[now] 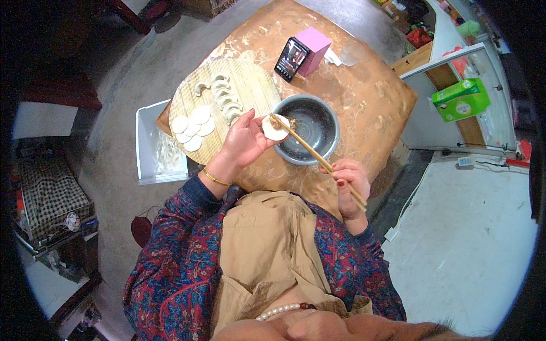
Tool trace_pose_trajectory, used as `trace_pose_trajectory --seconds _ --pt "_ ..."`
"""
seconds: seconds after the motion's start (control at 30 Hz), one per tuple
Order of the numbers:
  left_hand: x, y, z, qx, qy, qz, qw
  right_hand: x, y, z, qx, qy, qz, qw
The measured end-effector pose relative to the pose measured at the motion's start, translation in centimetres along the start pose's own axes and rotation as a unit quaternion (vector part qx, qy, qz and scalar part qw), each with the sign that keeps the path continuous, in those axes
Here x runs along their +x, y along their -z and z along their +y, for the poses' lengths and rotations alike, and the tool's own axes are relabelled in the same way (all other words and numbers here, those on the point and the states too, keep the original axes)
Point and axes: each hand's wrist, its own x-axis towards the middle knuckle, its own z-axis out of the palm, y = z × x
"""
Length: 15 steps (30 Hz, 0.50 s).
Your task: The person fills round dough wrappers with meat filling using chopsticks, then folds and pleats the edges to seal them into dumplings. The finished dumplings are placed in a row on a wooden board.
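Observation:
A round dumpling wrapper (273, 133) lies on the fingers of my left hand (246, 140), over the left rim of a dark metal bowl (307, 132). My right hand (350, 181) grips a pair of wooden chopsticks (316, 154). Their tips touch a lump of brown filling (276, 122) on the wrapper. More filling clings to the bowl's inner wall beside it. To the left is a round slatted board (251, 85). Several folded dumplings (224, 96) stand in a row there, with one single dumpling (201, 88) beside them. Flat wrappers (193, 128) overlap at the board's left side.
Behind the bowl, a phone (292, 59) with a lit screen leans on a pink box (315, 47). Crumpled white tissue (332, 57) lies beside it on the patterned tablecloth (367, 93). A white bin (147, 145) stands left of the table; a green package (461, 100) sits on the cabinet at right.

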Motion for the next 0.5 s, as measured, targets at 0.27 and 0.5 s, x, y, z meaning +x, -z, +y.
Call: trace_pose_trajectory --seconds 0.27,0.5 --pt "1.1 -1.3 0.6 -0.05 -0.016 0.035 0.998 0.8 0.9 -1.9 -0.063 0.087 -0.116 0.987" --pt "0.9 -2.1 0.2 0.012 -0.037 0.035 0.999 0.0 1.6 -1.6 0.064 -0.026 0.058 0.996"
